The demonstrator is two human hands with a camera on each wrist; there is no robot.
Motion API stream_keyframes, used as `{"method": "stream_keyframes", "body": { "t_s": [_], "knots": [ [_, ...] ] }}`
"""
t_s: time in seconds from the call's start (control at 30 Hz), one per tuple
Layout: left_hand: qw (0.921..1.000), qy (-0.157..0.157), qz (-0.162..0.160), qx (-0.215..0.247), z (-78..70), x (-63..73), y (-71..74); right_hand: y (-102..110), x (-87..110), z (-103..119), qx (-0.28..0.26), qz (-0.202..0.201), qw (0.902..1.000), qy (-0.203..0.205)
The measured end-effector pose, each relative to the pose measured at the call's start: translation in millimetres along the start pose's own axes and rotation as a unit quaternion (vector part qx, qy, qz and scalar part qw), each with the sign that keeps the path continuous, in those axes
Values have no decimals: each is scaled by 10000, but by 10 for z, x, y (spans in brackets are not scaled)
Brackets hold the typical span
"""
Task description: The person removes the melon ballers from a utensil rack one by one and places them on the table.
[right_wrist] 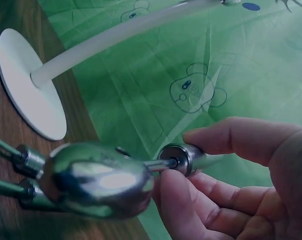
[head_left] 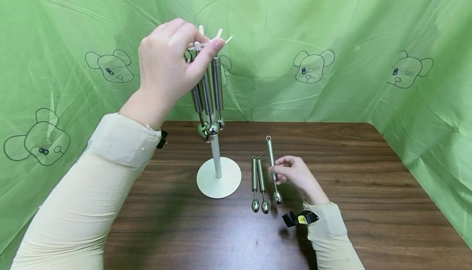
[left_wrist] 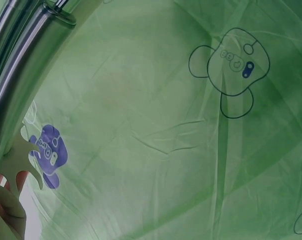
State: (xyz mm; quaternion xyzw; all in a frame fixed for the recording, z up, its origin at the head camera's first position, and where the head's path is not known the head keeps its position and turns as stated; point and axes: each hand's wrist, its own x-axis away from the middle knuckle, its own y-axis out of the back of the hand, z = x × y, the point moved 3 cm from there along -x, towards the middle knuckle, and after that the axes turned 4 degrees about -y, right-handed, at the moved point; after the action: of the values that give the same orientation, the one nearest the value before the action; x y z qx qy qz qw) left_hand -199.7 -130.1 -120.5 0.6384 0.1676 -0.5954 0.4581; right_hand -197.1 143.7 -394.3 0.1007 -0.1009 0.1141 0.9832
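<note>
My left hand (head_left: 171, 59) is at the top of a white stand (head_left: 216, 159), its thumb and fingers pinching the stand's hooked top. Several steel scoops (head_left: 218, 83) with round heads hang from the hooks, and the hand partly hides their upper ends. Steel handles (left_wrist: 28, 60) also cross the corner of the left wrist view, above the fingertips. My right hand (head_left: 298, 178) pinches the handle of a steel spoon (head_left: 271, 155), bowl end toward me. That rounded bowl (right_wrist: 101, 185) looms close in the right wrist view.
Two similar steel spoons (head_left: 260, 180) lie side by side on the brown wooden table (head_left: 368, 180), left of my right hand. The stand's round white base (head_left: 206, 188) sits farther left. Green cloth (head_left: 258, 12) with printed bear faces closes in the back and sides.
</note>
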Motion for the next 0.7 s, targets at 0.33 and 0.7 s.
{"method": "stream_keyframes", "body": {
  "t_s": [0.33,0.7],
  "knots": [
    [10000,-4,-36,31,-13,-9,10,1,-63,-130,161,31,9997,-184],
    [10000,-4,-18,18,-16,-11,17,-32,-125,-264,184,187,9987,-435]
  ]
}}
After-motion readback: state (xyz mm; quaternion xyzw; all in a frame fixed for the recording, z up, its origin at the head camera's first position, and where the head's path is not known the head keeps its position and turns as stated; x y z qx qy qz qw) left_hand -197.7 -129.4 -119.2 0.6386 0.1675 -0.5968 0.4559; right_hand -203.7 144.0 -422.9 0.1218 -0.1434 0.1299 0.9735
